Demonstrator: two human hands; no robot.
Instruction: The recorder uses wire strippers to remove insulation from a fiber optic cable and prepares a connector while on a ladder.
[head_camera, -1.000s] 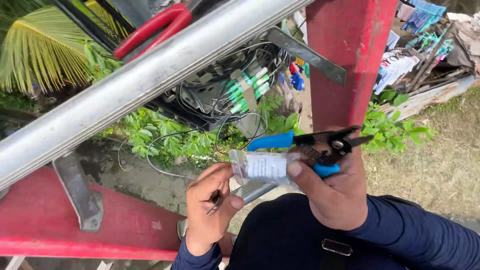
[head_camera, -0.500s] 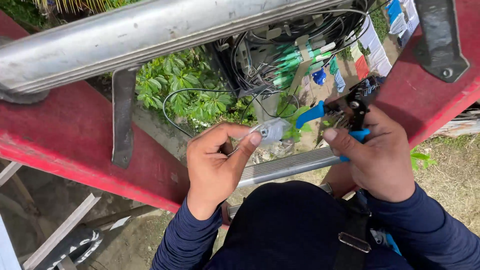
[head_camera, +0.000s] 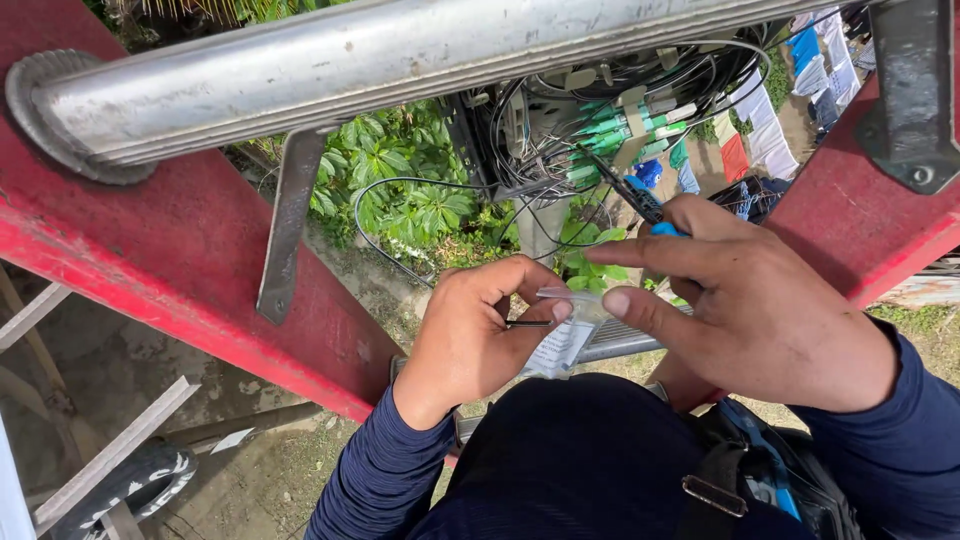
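The left hand (head_camera: 470, 335) has its fingers curled nearly closed, thumb and forefinger pinching a thin black cable end (head_camera: 527, 323) just at the mouth of a small clear packet (head_camera: 563, 340). The right hand (head_camera: 760, 310) pinches the packet's far edge between thumb and forefinger, apparently to hold it steady, while its remaining fingers stay wrapped round the blue-handled cutters (head_camera: 640, 205). Beyond the fingertips hangs an open box of green connectors (head_camera: 610, 135), under the ladder rung (head_camera: 380, 70).

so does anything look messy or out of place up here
The black cables in the open box behind the ladder rung are a loose tangle around the green plugs, with one loop hanging free below. The hands and the small clear packet look ordinary.
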